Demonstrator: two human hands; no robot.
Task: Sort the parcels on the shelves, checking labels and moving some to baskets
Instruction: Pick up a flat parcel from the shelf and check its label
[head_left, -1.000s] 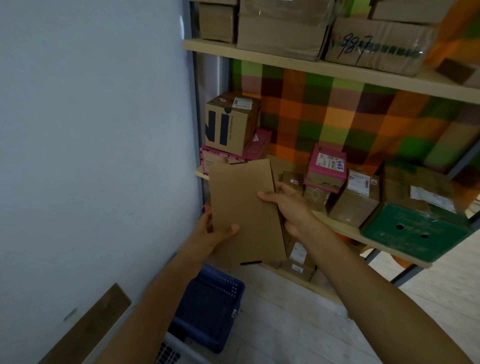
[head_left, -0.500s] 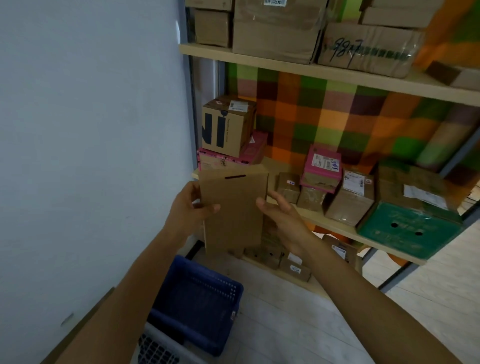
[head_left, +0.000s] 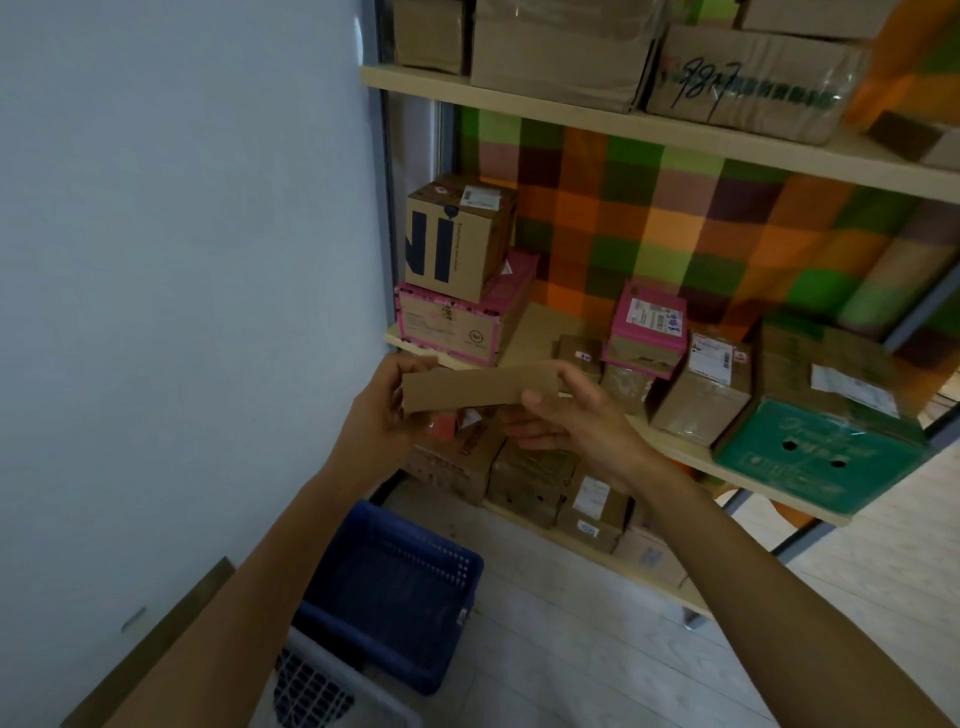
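Observation:
I hold a flat brown cardboard envelope in front of the middle shelf, tilted almost edge-on so only a narrow strip of it shows. My left hand grips its left end. My right hand pinches its right end between thumb and fingers. A dark blue basket stands on the floor below my hands, and a white basket sits nearer me at the bottom edge.
The middle shelf carries a brown box with blue lettering on a pink box, a small pink parcel, brown boxes and a green box. More parcels fill the top and bottom shelves. A white wall is on my left.
The envelope has been tipped from facing me flat to nearly edge-on and has risen slightly. Both hands stayed on its ends.

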